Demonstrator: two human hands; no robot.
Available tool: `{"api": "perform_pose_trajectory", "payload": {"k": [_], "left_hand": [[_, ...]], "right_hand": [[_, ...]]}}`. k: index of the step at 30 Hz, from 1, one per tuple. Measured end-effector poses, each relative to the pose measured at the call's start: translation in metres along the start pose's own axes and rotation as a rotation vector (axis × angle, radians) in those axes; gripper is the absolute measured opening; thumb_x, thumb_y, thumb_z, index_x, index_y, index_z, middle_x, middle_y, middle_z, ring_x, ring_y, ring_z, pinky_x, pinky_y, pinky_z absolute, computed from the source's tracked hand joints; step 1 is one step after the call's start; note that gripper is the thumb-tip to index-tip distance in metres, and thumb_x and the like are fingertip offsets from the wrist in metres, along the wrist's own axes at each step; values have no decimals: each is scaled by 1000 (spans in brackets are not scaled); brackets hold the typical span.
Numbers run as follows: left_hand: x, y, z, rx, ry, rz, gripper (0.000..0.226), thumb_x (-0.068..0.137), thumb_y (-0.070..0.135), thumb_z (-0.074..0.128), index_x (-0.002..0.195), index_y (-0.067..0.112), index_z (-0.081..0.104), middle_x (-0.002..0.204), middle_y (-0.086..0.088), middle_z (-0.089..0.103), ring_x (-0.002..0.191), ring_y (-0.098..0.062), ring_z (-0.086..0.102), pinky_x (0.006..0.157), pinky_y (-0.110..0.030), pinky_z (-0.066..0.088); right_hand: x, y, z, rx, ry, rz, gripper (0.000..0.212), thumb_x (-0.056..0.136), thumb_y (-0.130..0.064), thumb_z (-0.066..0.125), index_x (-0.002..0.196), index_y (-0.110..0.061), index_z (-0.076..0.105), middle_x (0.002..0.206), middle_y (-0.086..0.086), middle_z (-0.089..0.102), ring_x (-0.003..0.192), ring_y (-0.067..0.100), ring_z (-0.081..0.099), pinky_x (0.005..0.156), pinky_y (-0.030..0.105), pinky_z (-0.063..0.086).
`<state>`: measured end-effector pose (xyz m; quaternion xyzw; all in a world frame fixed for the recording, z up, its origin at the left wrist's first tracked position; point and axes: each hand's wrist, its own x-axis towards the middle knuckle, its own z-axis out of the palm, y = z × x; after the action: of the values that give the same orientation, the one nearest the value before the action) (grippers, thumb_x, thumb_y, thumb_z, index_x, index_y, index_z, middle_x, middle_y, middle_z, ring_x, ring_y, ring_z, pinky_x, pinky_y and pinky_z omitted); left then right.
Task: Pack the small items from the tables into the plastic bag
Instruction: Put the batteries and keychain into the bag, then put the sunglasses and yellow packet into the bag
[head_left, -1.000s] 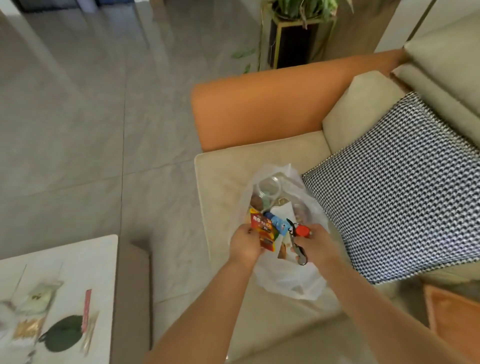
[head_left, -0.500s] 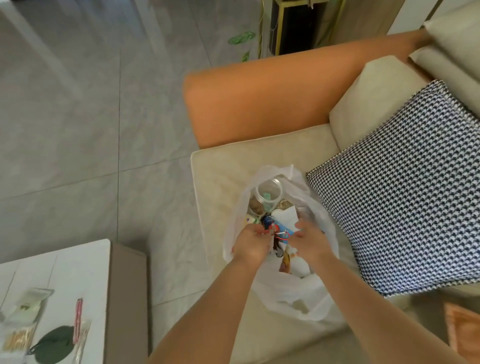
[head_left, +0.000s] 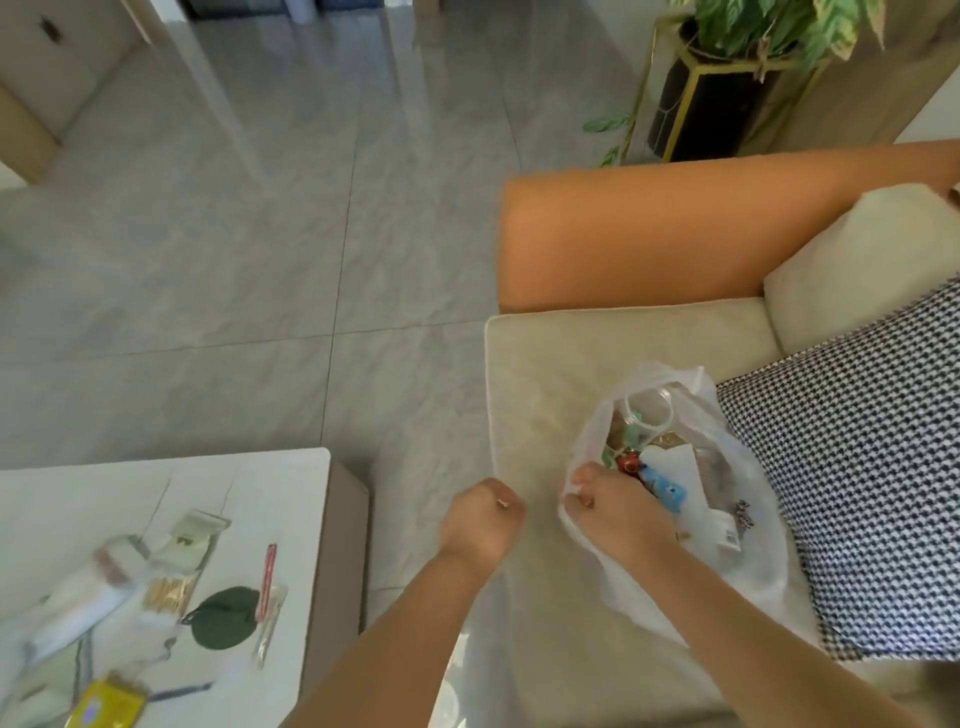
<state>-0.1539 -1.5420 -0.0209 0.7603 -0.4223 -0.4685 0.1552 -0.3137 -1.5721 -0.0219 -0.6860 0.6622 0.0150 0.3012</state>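
A clear white plastic bag lies open on the beige sofa seat, holding several small items, among them a blue packet and a clear jar. My right hand pinches the bag's near left rim. My left hand hovers over the seat's front edge, left of the bag, fingers curled and holding nothing. On the white table at lower left lie more small items: a dark green round pouch, a red pen, a yellow packet and several clear sachets.
A black-and-white houndstooth cushion lies right of the bag. The sofa's orange armrest runs behind the seat. A potted plant on a black and gold stand is at the back. Grey tiled floor separates table and sofa.
The items both hands held over the bag are now inside it. My left hand has pulled out and moved left, empty. My right hand now pinches the bag's rim. The view has swung left.
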Motion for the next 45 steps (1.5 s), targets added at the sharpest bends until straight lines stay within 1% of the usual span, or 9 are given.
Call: {"api": "perform_pose_trajectory", "payload": {"k": [5,9,15,18,26,31,38,42,45], "left_hand": [[-22,-86,-54,217,48,-31,24,88,37,49,101,23,64,109,0,67,102,-23,62,84,-27,48],[-49,-166,-93,172,56,-122,26,88,38,47,101,23,64,108,-1,68,101,-22,63,85,-28,50],[-97,-284,-145,76,153,-301,24,85,46,46,90,28,60,108,1,68,102,-21,63,84,-27,46],[-122,-338,-164,31,194,-382,35,84,59,45,95,30,61,108,7,67,103,-16,61,80,-25,41],[-178,-465,-204,-108,258,-569,35,88,58,41,102,33,60,115,9,63,107,-14,59,80,-25,40],[-200,-525,-216,-200,308,-705,38,89,59,41,105,31,60,116,9,63,106,-13,58,80,-24,41],[-187,-587,-224,-307,471,-796,48,86,61,49,122,31,59,126,6,60,112,-14,57,88,-27,45],[-166,-618,-224,-197,500,-827,46,87,51,54,126,27,56,125,4,58,117,-19,51,95,-37,48],[-147,-636,-220,-130,505,-838,45,89,40,56,131,25,50,125,1,55,118,-20,47,92,-34,46]], "right_hand": [[-21,-64,61,-133,-53,-136,16,88,-37,46,86,-21,46,94,3,63,91,24,62,72,30,47],[-45,-121,121,-198,-125,-206,29,88,-37,46,111,-22,56,112,2,65,108,22,60,86,29,48],[-95,-216,205,-228,-238,-304,37,87,-44,46,119,-29,55,120,-7,63,114,16,58,90,28,45],[-120,-257,244,-251,-297,-382,39,89,-47,44,122,-28,54,122,-8,62,114,14,58,92,28,45],[-162,-340,333,-397,-451,-569,40,94,-46,40,127,-24,49,129,-7,57,117,12,55,89,26,43],[-169,-373,379,-464,-503,-636,40,93,-47,41,123,-23,51,122,-6,60,110,12,58,82,26,43],[-146,-413,436,-638,-490,-784,42,88,-51,47,118,-21,51,117,-1,58,114,20,52,86,33,47],[-129,-430,472,-797,-521,-820,48,89,-48,49,127,-20,44,131,2,47,125,26,41,94,38,42],[-118,-442,498,-828,-515,-852,53,89,-45,51,134,-19,39,137,5,42,129,27,36,97,40,39]]}}
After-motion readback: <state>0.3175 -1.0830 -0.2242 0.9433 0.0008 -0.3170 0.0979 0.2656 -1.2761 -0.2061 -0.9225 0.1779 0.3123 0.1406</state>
